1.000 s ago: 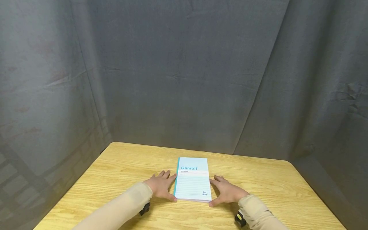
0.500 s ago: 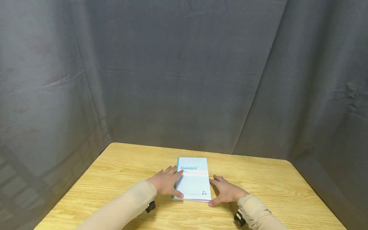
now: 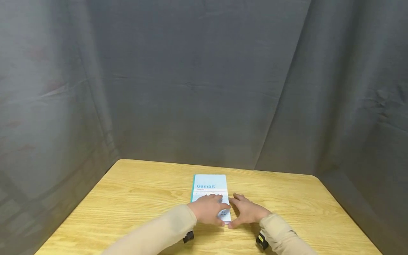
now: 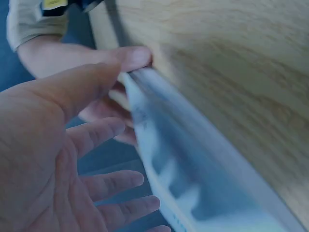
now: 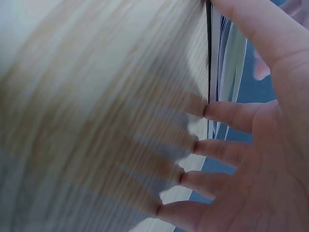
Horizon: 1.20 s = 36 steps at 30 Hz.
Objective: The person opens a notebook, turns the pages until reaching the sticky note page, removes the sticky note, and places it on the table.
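A thin notebook (image 3: 210, 180) with a pale cover, a teal spine and the word "Gambit" lies on the wooden table, spine to the left. My left hand (image 3: 208, 209) is over its lower half with fingers spread, the thumb close to the lower right corner. In the left wrist view its fingers stand over the cover and hold nothing. My right hand (image 3: 250, 211) rests beside the notebook's right edge. The right wrist view shows its fingertips down on the wood along the page edges (image 5: 224, 72), the thumb up at the corner. The cover's lower part is partly hidden by my left hand.
The light wooden table (image 3: 146, 184) has rounded far corners. Grey cloth curtains (image 3: 191, 88) hang behind it and on both sides. Each wrist wears a small black camera (image 3: 262, 242) under a beige sleeve (image 3: 283, 233).
My left hand has moved right, from beside the spine across the cover to near the right edge. My right hand stays by the right edge, and the notebook lies closed as before.
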Available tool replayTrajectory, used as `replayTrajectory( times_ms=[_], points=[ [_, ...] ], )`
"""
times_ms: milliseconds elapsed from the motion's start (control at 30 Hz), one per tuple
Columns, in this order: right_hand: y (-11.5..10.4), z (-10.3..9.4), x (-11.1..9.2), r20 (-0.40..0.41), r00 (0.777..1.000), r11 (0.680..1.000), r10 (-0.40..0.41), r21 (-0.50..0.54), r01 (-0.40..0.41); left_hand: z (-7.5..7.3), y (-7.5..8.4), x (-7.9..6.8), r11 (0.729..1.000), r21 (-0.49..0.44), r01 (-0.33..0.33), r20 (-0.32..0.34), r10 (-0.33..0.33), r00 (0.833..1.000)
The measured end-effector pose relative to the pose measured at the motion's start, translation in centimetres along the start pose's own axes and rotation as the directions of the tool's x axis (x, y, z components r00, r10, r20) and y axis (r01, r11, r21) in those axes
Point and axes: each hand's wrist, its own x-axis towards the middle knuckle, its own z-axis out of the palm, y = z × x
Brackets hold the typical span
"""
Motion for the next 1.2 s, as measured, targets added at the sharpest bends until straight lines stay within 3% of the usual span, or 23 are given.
replayTrajectory(
  times_ms=[233,567,900,1067,1200],
  points=[
    [-0.1,0.0,0.1,0.01,1.0,1.0,0.014,0.009,-0.014,0.7,0.7,1.0,0.994,0.108,-0.021,0.022,0.019,1.0],
    [-0.2,0.0,0.0,0.006,1.0,1.0,0.01,0.02,-0.011,0.2,0.8,1.0,0.996,0.078,-0.041,-0.054,0.046,0.998],
    [0.0,0.0,-0.2,0.006,1.0,0.999,-0.024,0.038,0.024,-1.8,-0.6,-0.5,0.992,-0.118,-0.044,-0.169,0.023,0.985],
    [0.0,-0.1,-0.1,0.01,1.0,0.999,-0.029,0.027,0.029,-3.2,-1.8,-1.9,0.965,-0.262,-0.031,-0.25,-0.036,0.968],
    [0.0,-0.2,0.0,0.01,1.0,0.999,-0.025,0.029,0.025,-4.3,-2.9,-3.4,0.932,-0.364,-0.002,-0.309,-0.119,0.944]
  ],
)
